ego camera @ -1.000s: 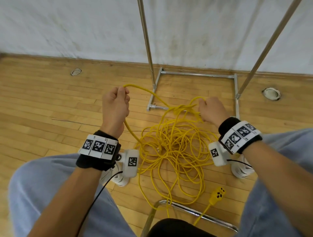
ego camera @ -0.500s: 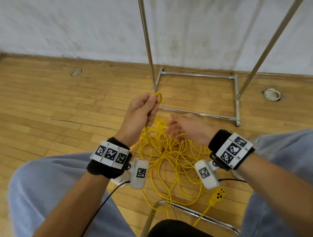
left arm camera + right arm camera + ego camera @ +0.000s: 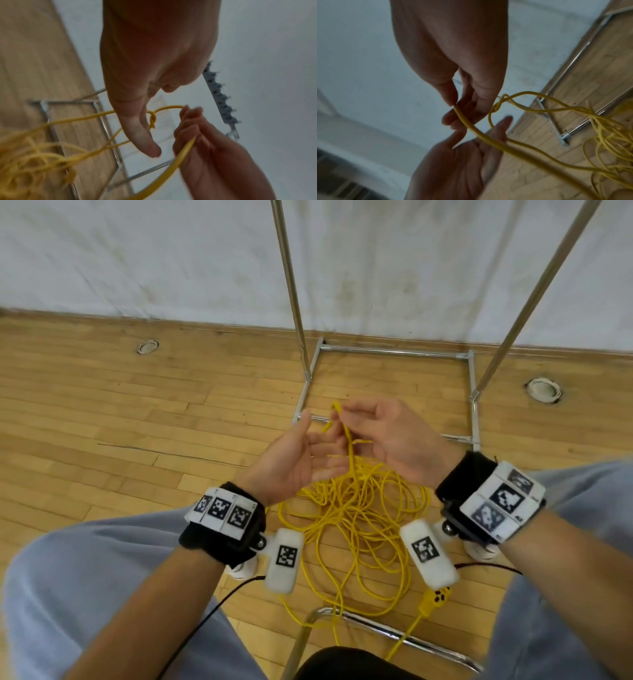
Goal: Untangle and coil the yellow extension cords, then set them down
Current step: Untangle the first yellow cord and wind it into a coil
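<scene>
Head view: right hand [image 3: 387, 436] pinches a raised strand of the cord [image 3: 356, 508] between thumb and fingers, above the tangle on the floor [image 3: 102, 412]. Left hand [image 3: 291, 463] sits just beside it, palm up, fingers relaxed. Knot [image 3: 152, 119] hangs between both hands.

Yellow extension cords [image 3: 356, 508]: smooth plastic-looking sheath, faint sheen; socket end [image 3: 435, 599] moulded yellow plastic, matt; floor [image 3: 137, 412]: narrow wood strips, pale varnish with low gloss, scuffed in places; rack frame [image 3: 394, 352]: polished metal tube, bright and reflective; chair bar [image 3: 376, 628]: chromed metal, glossy; wall [image 3: 137, 251]: white, matt, stained and rough-looking; wrist bands [image 3: 222, 529]: black cloth carrying matt printed tags; trousers [image 3: 85, 594]: pale blue woven cloth, matt.
</scene>
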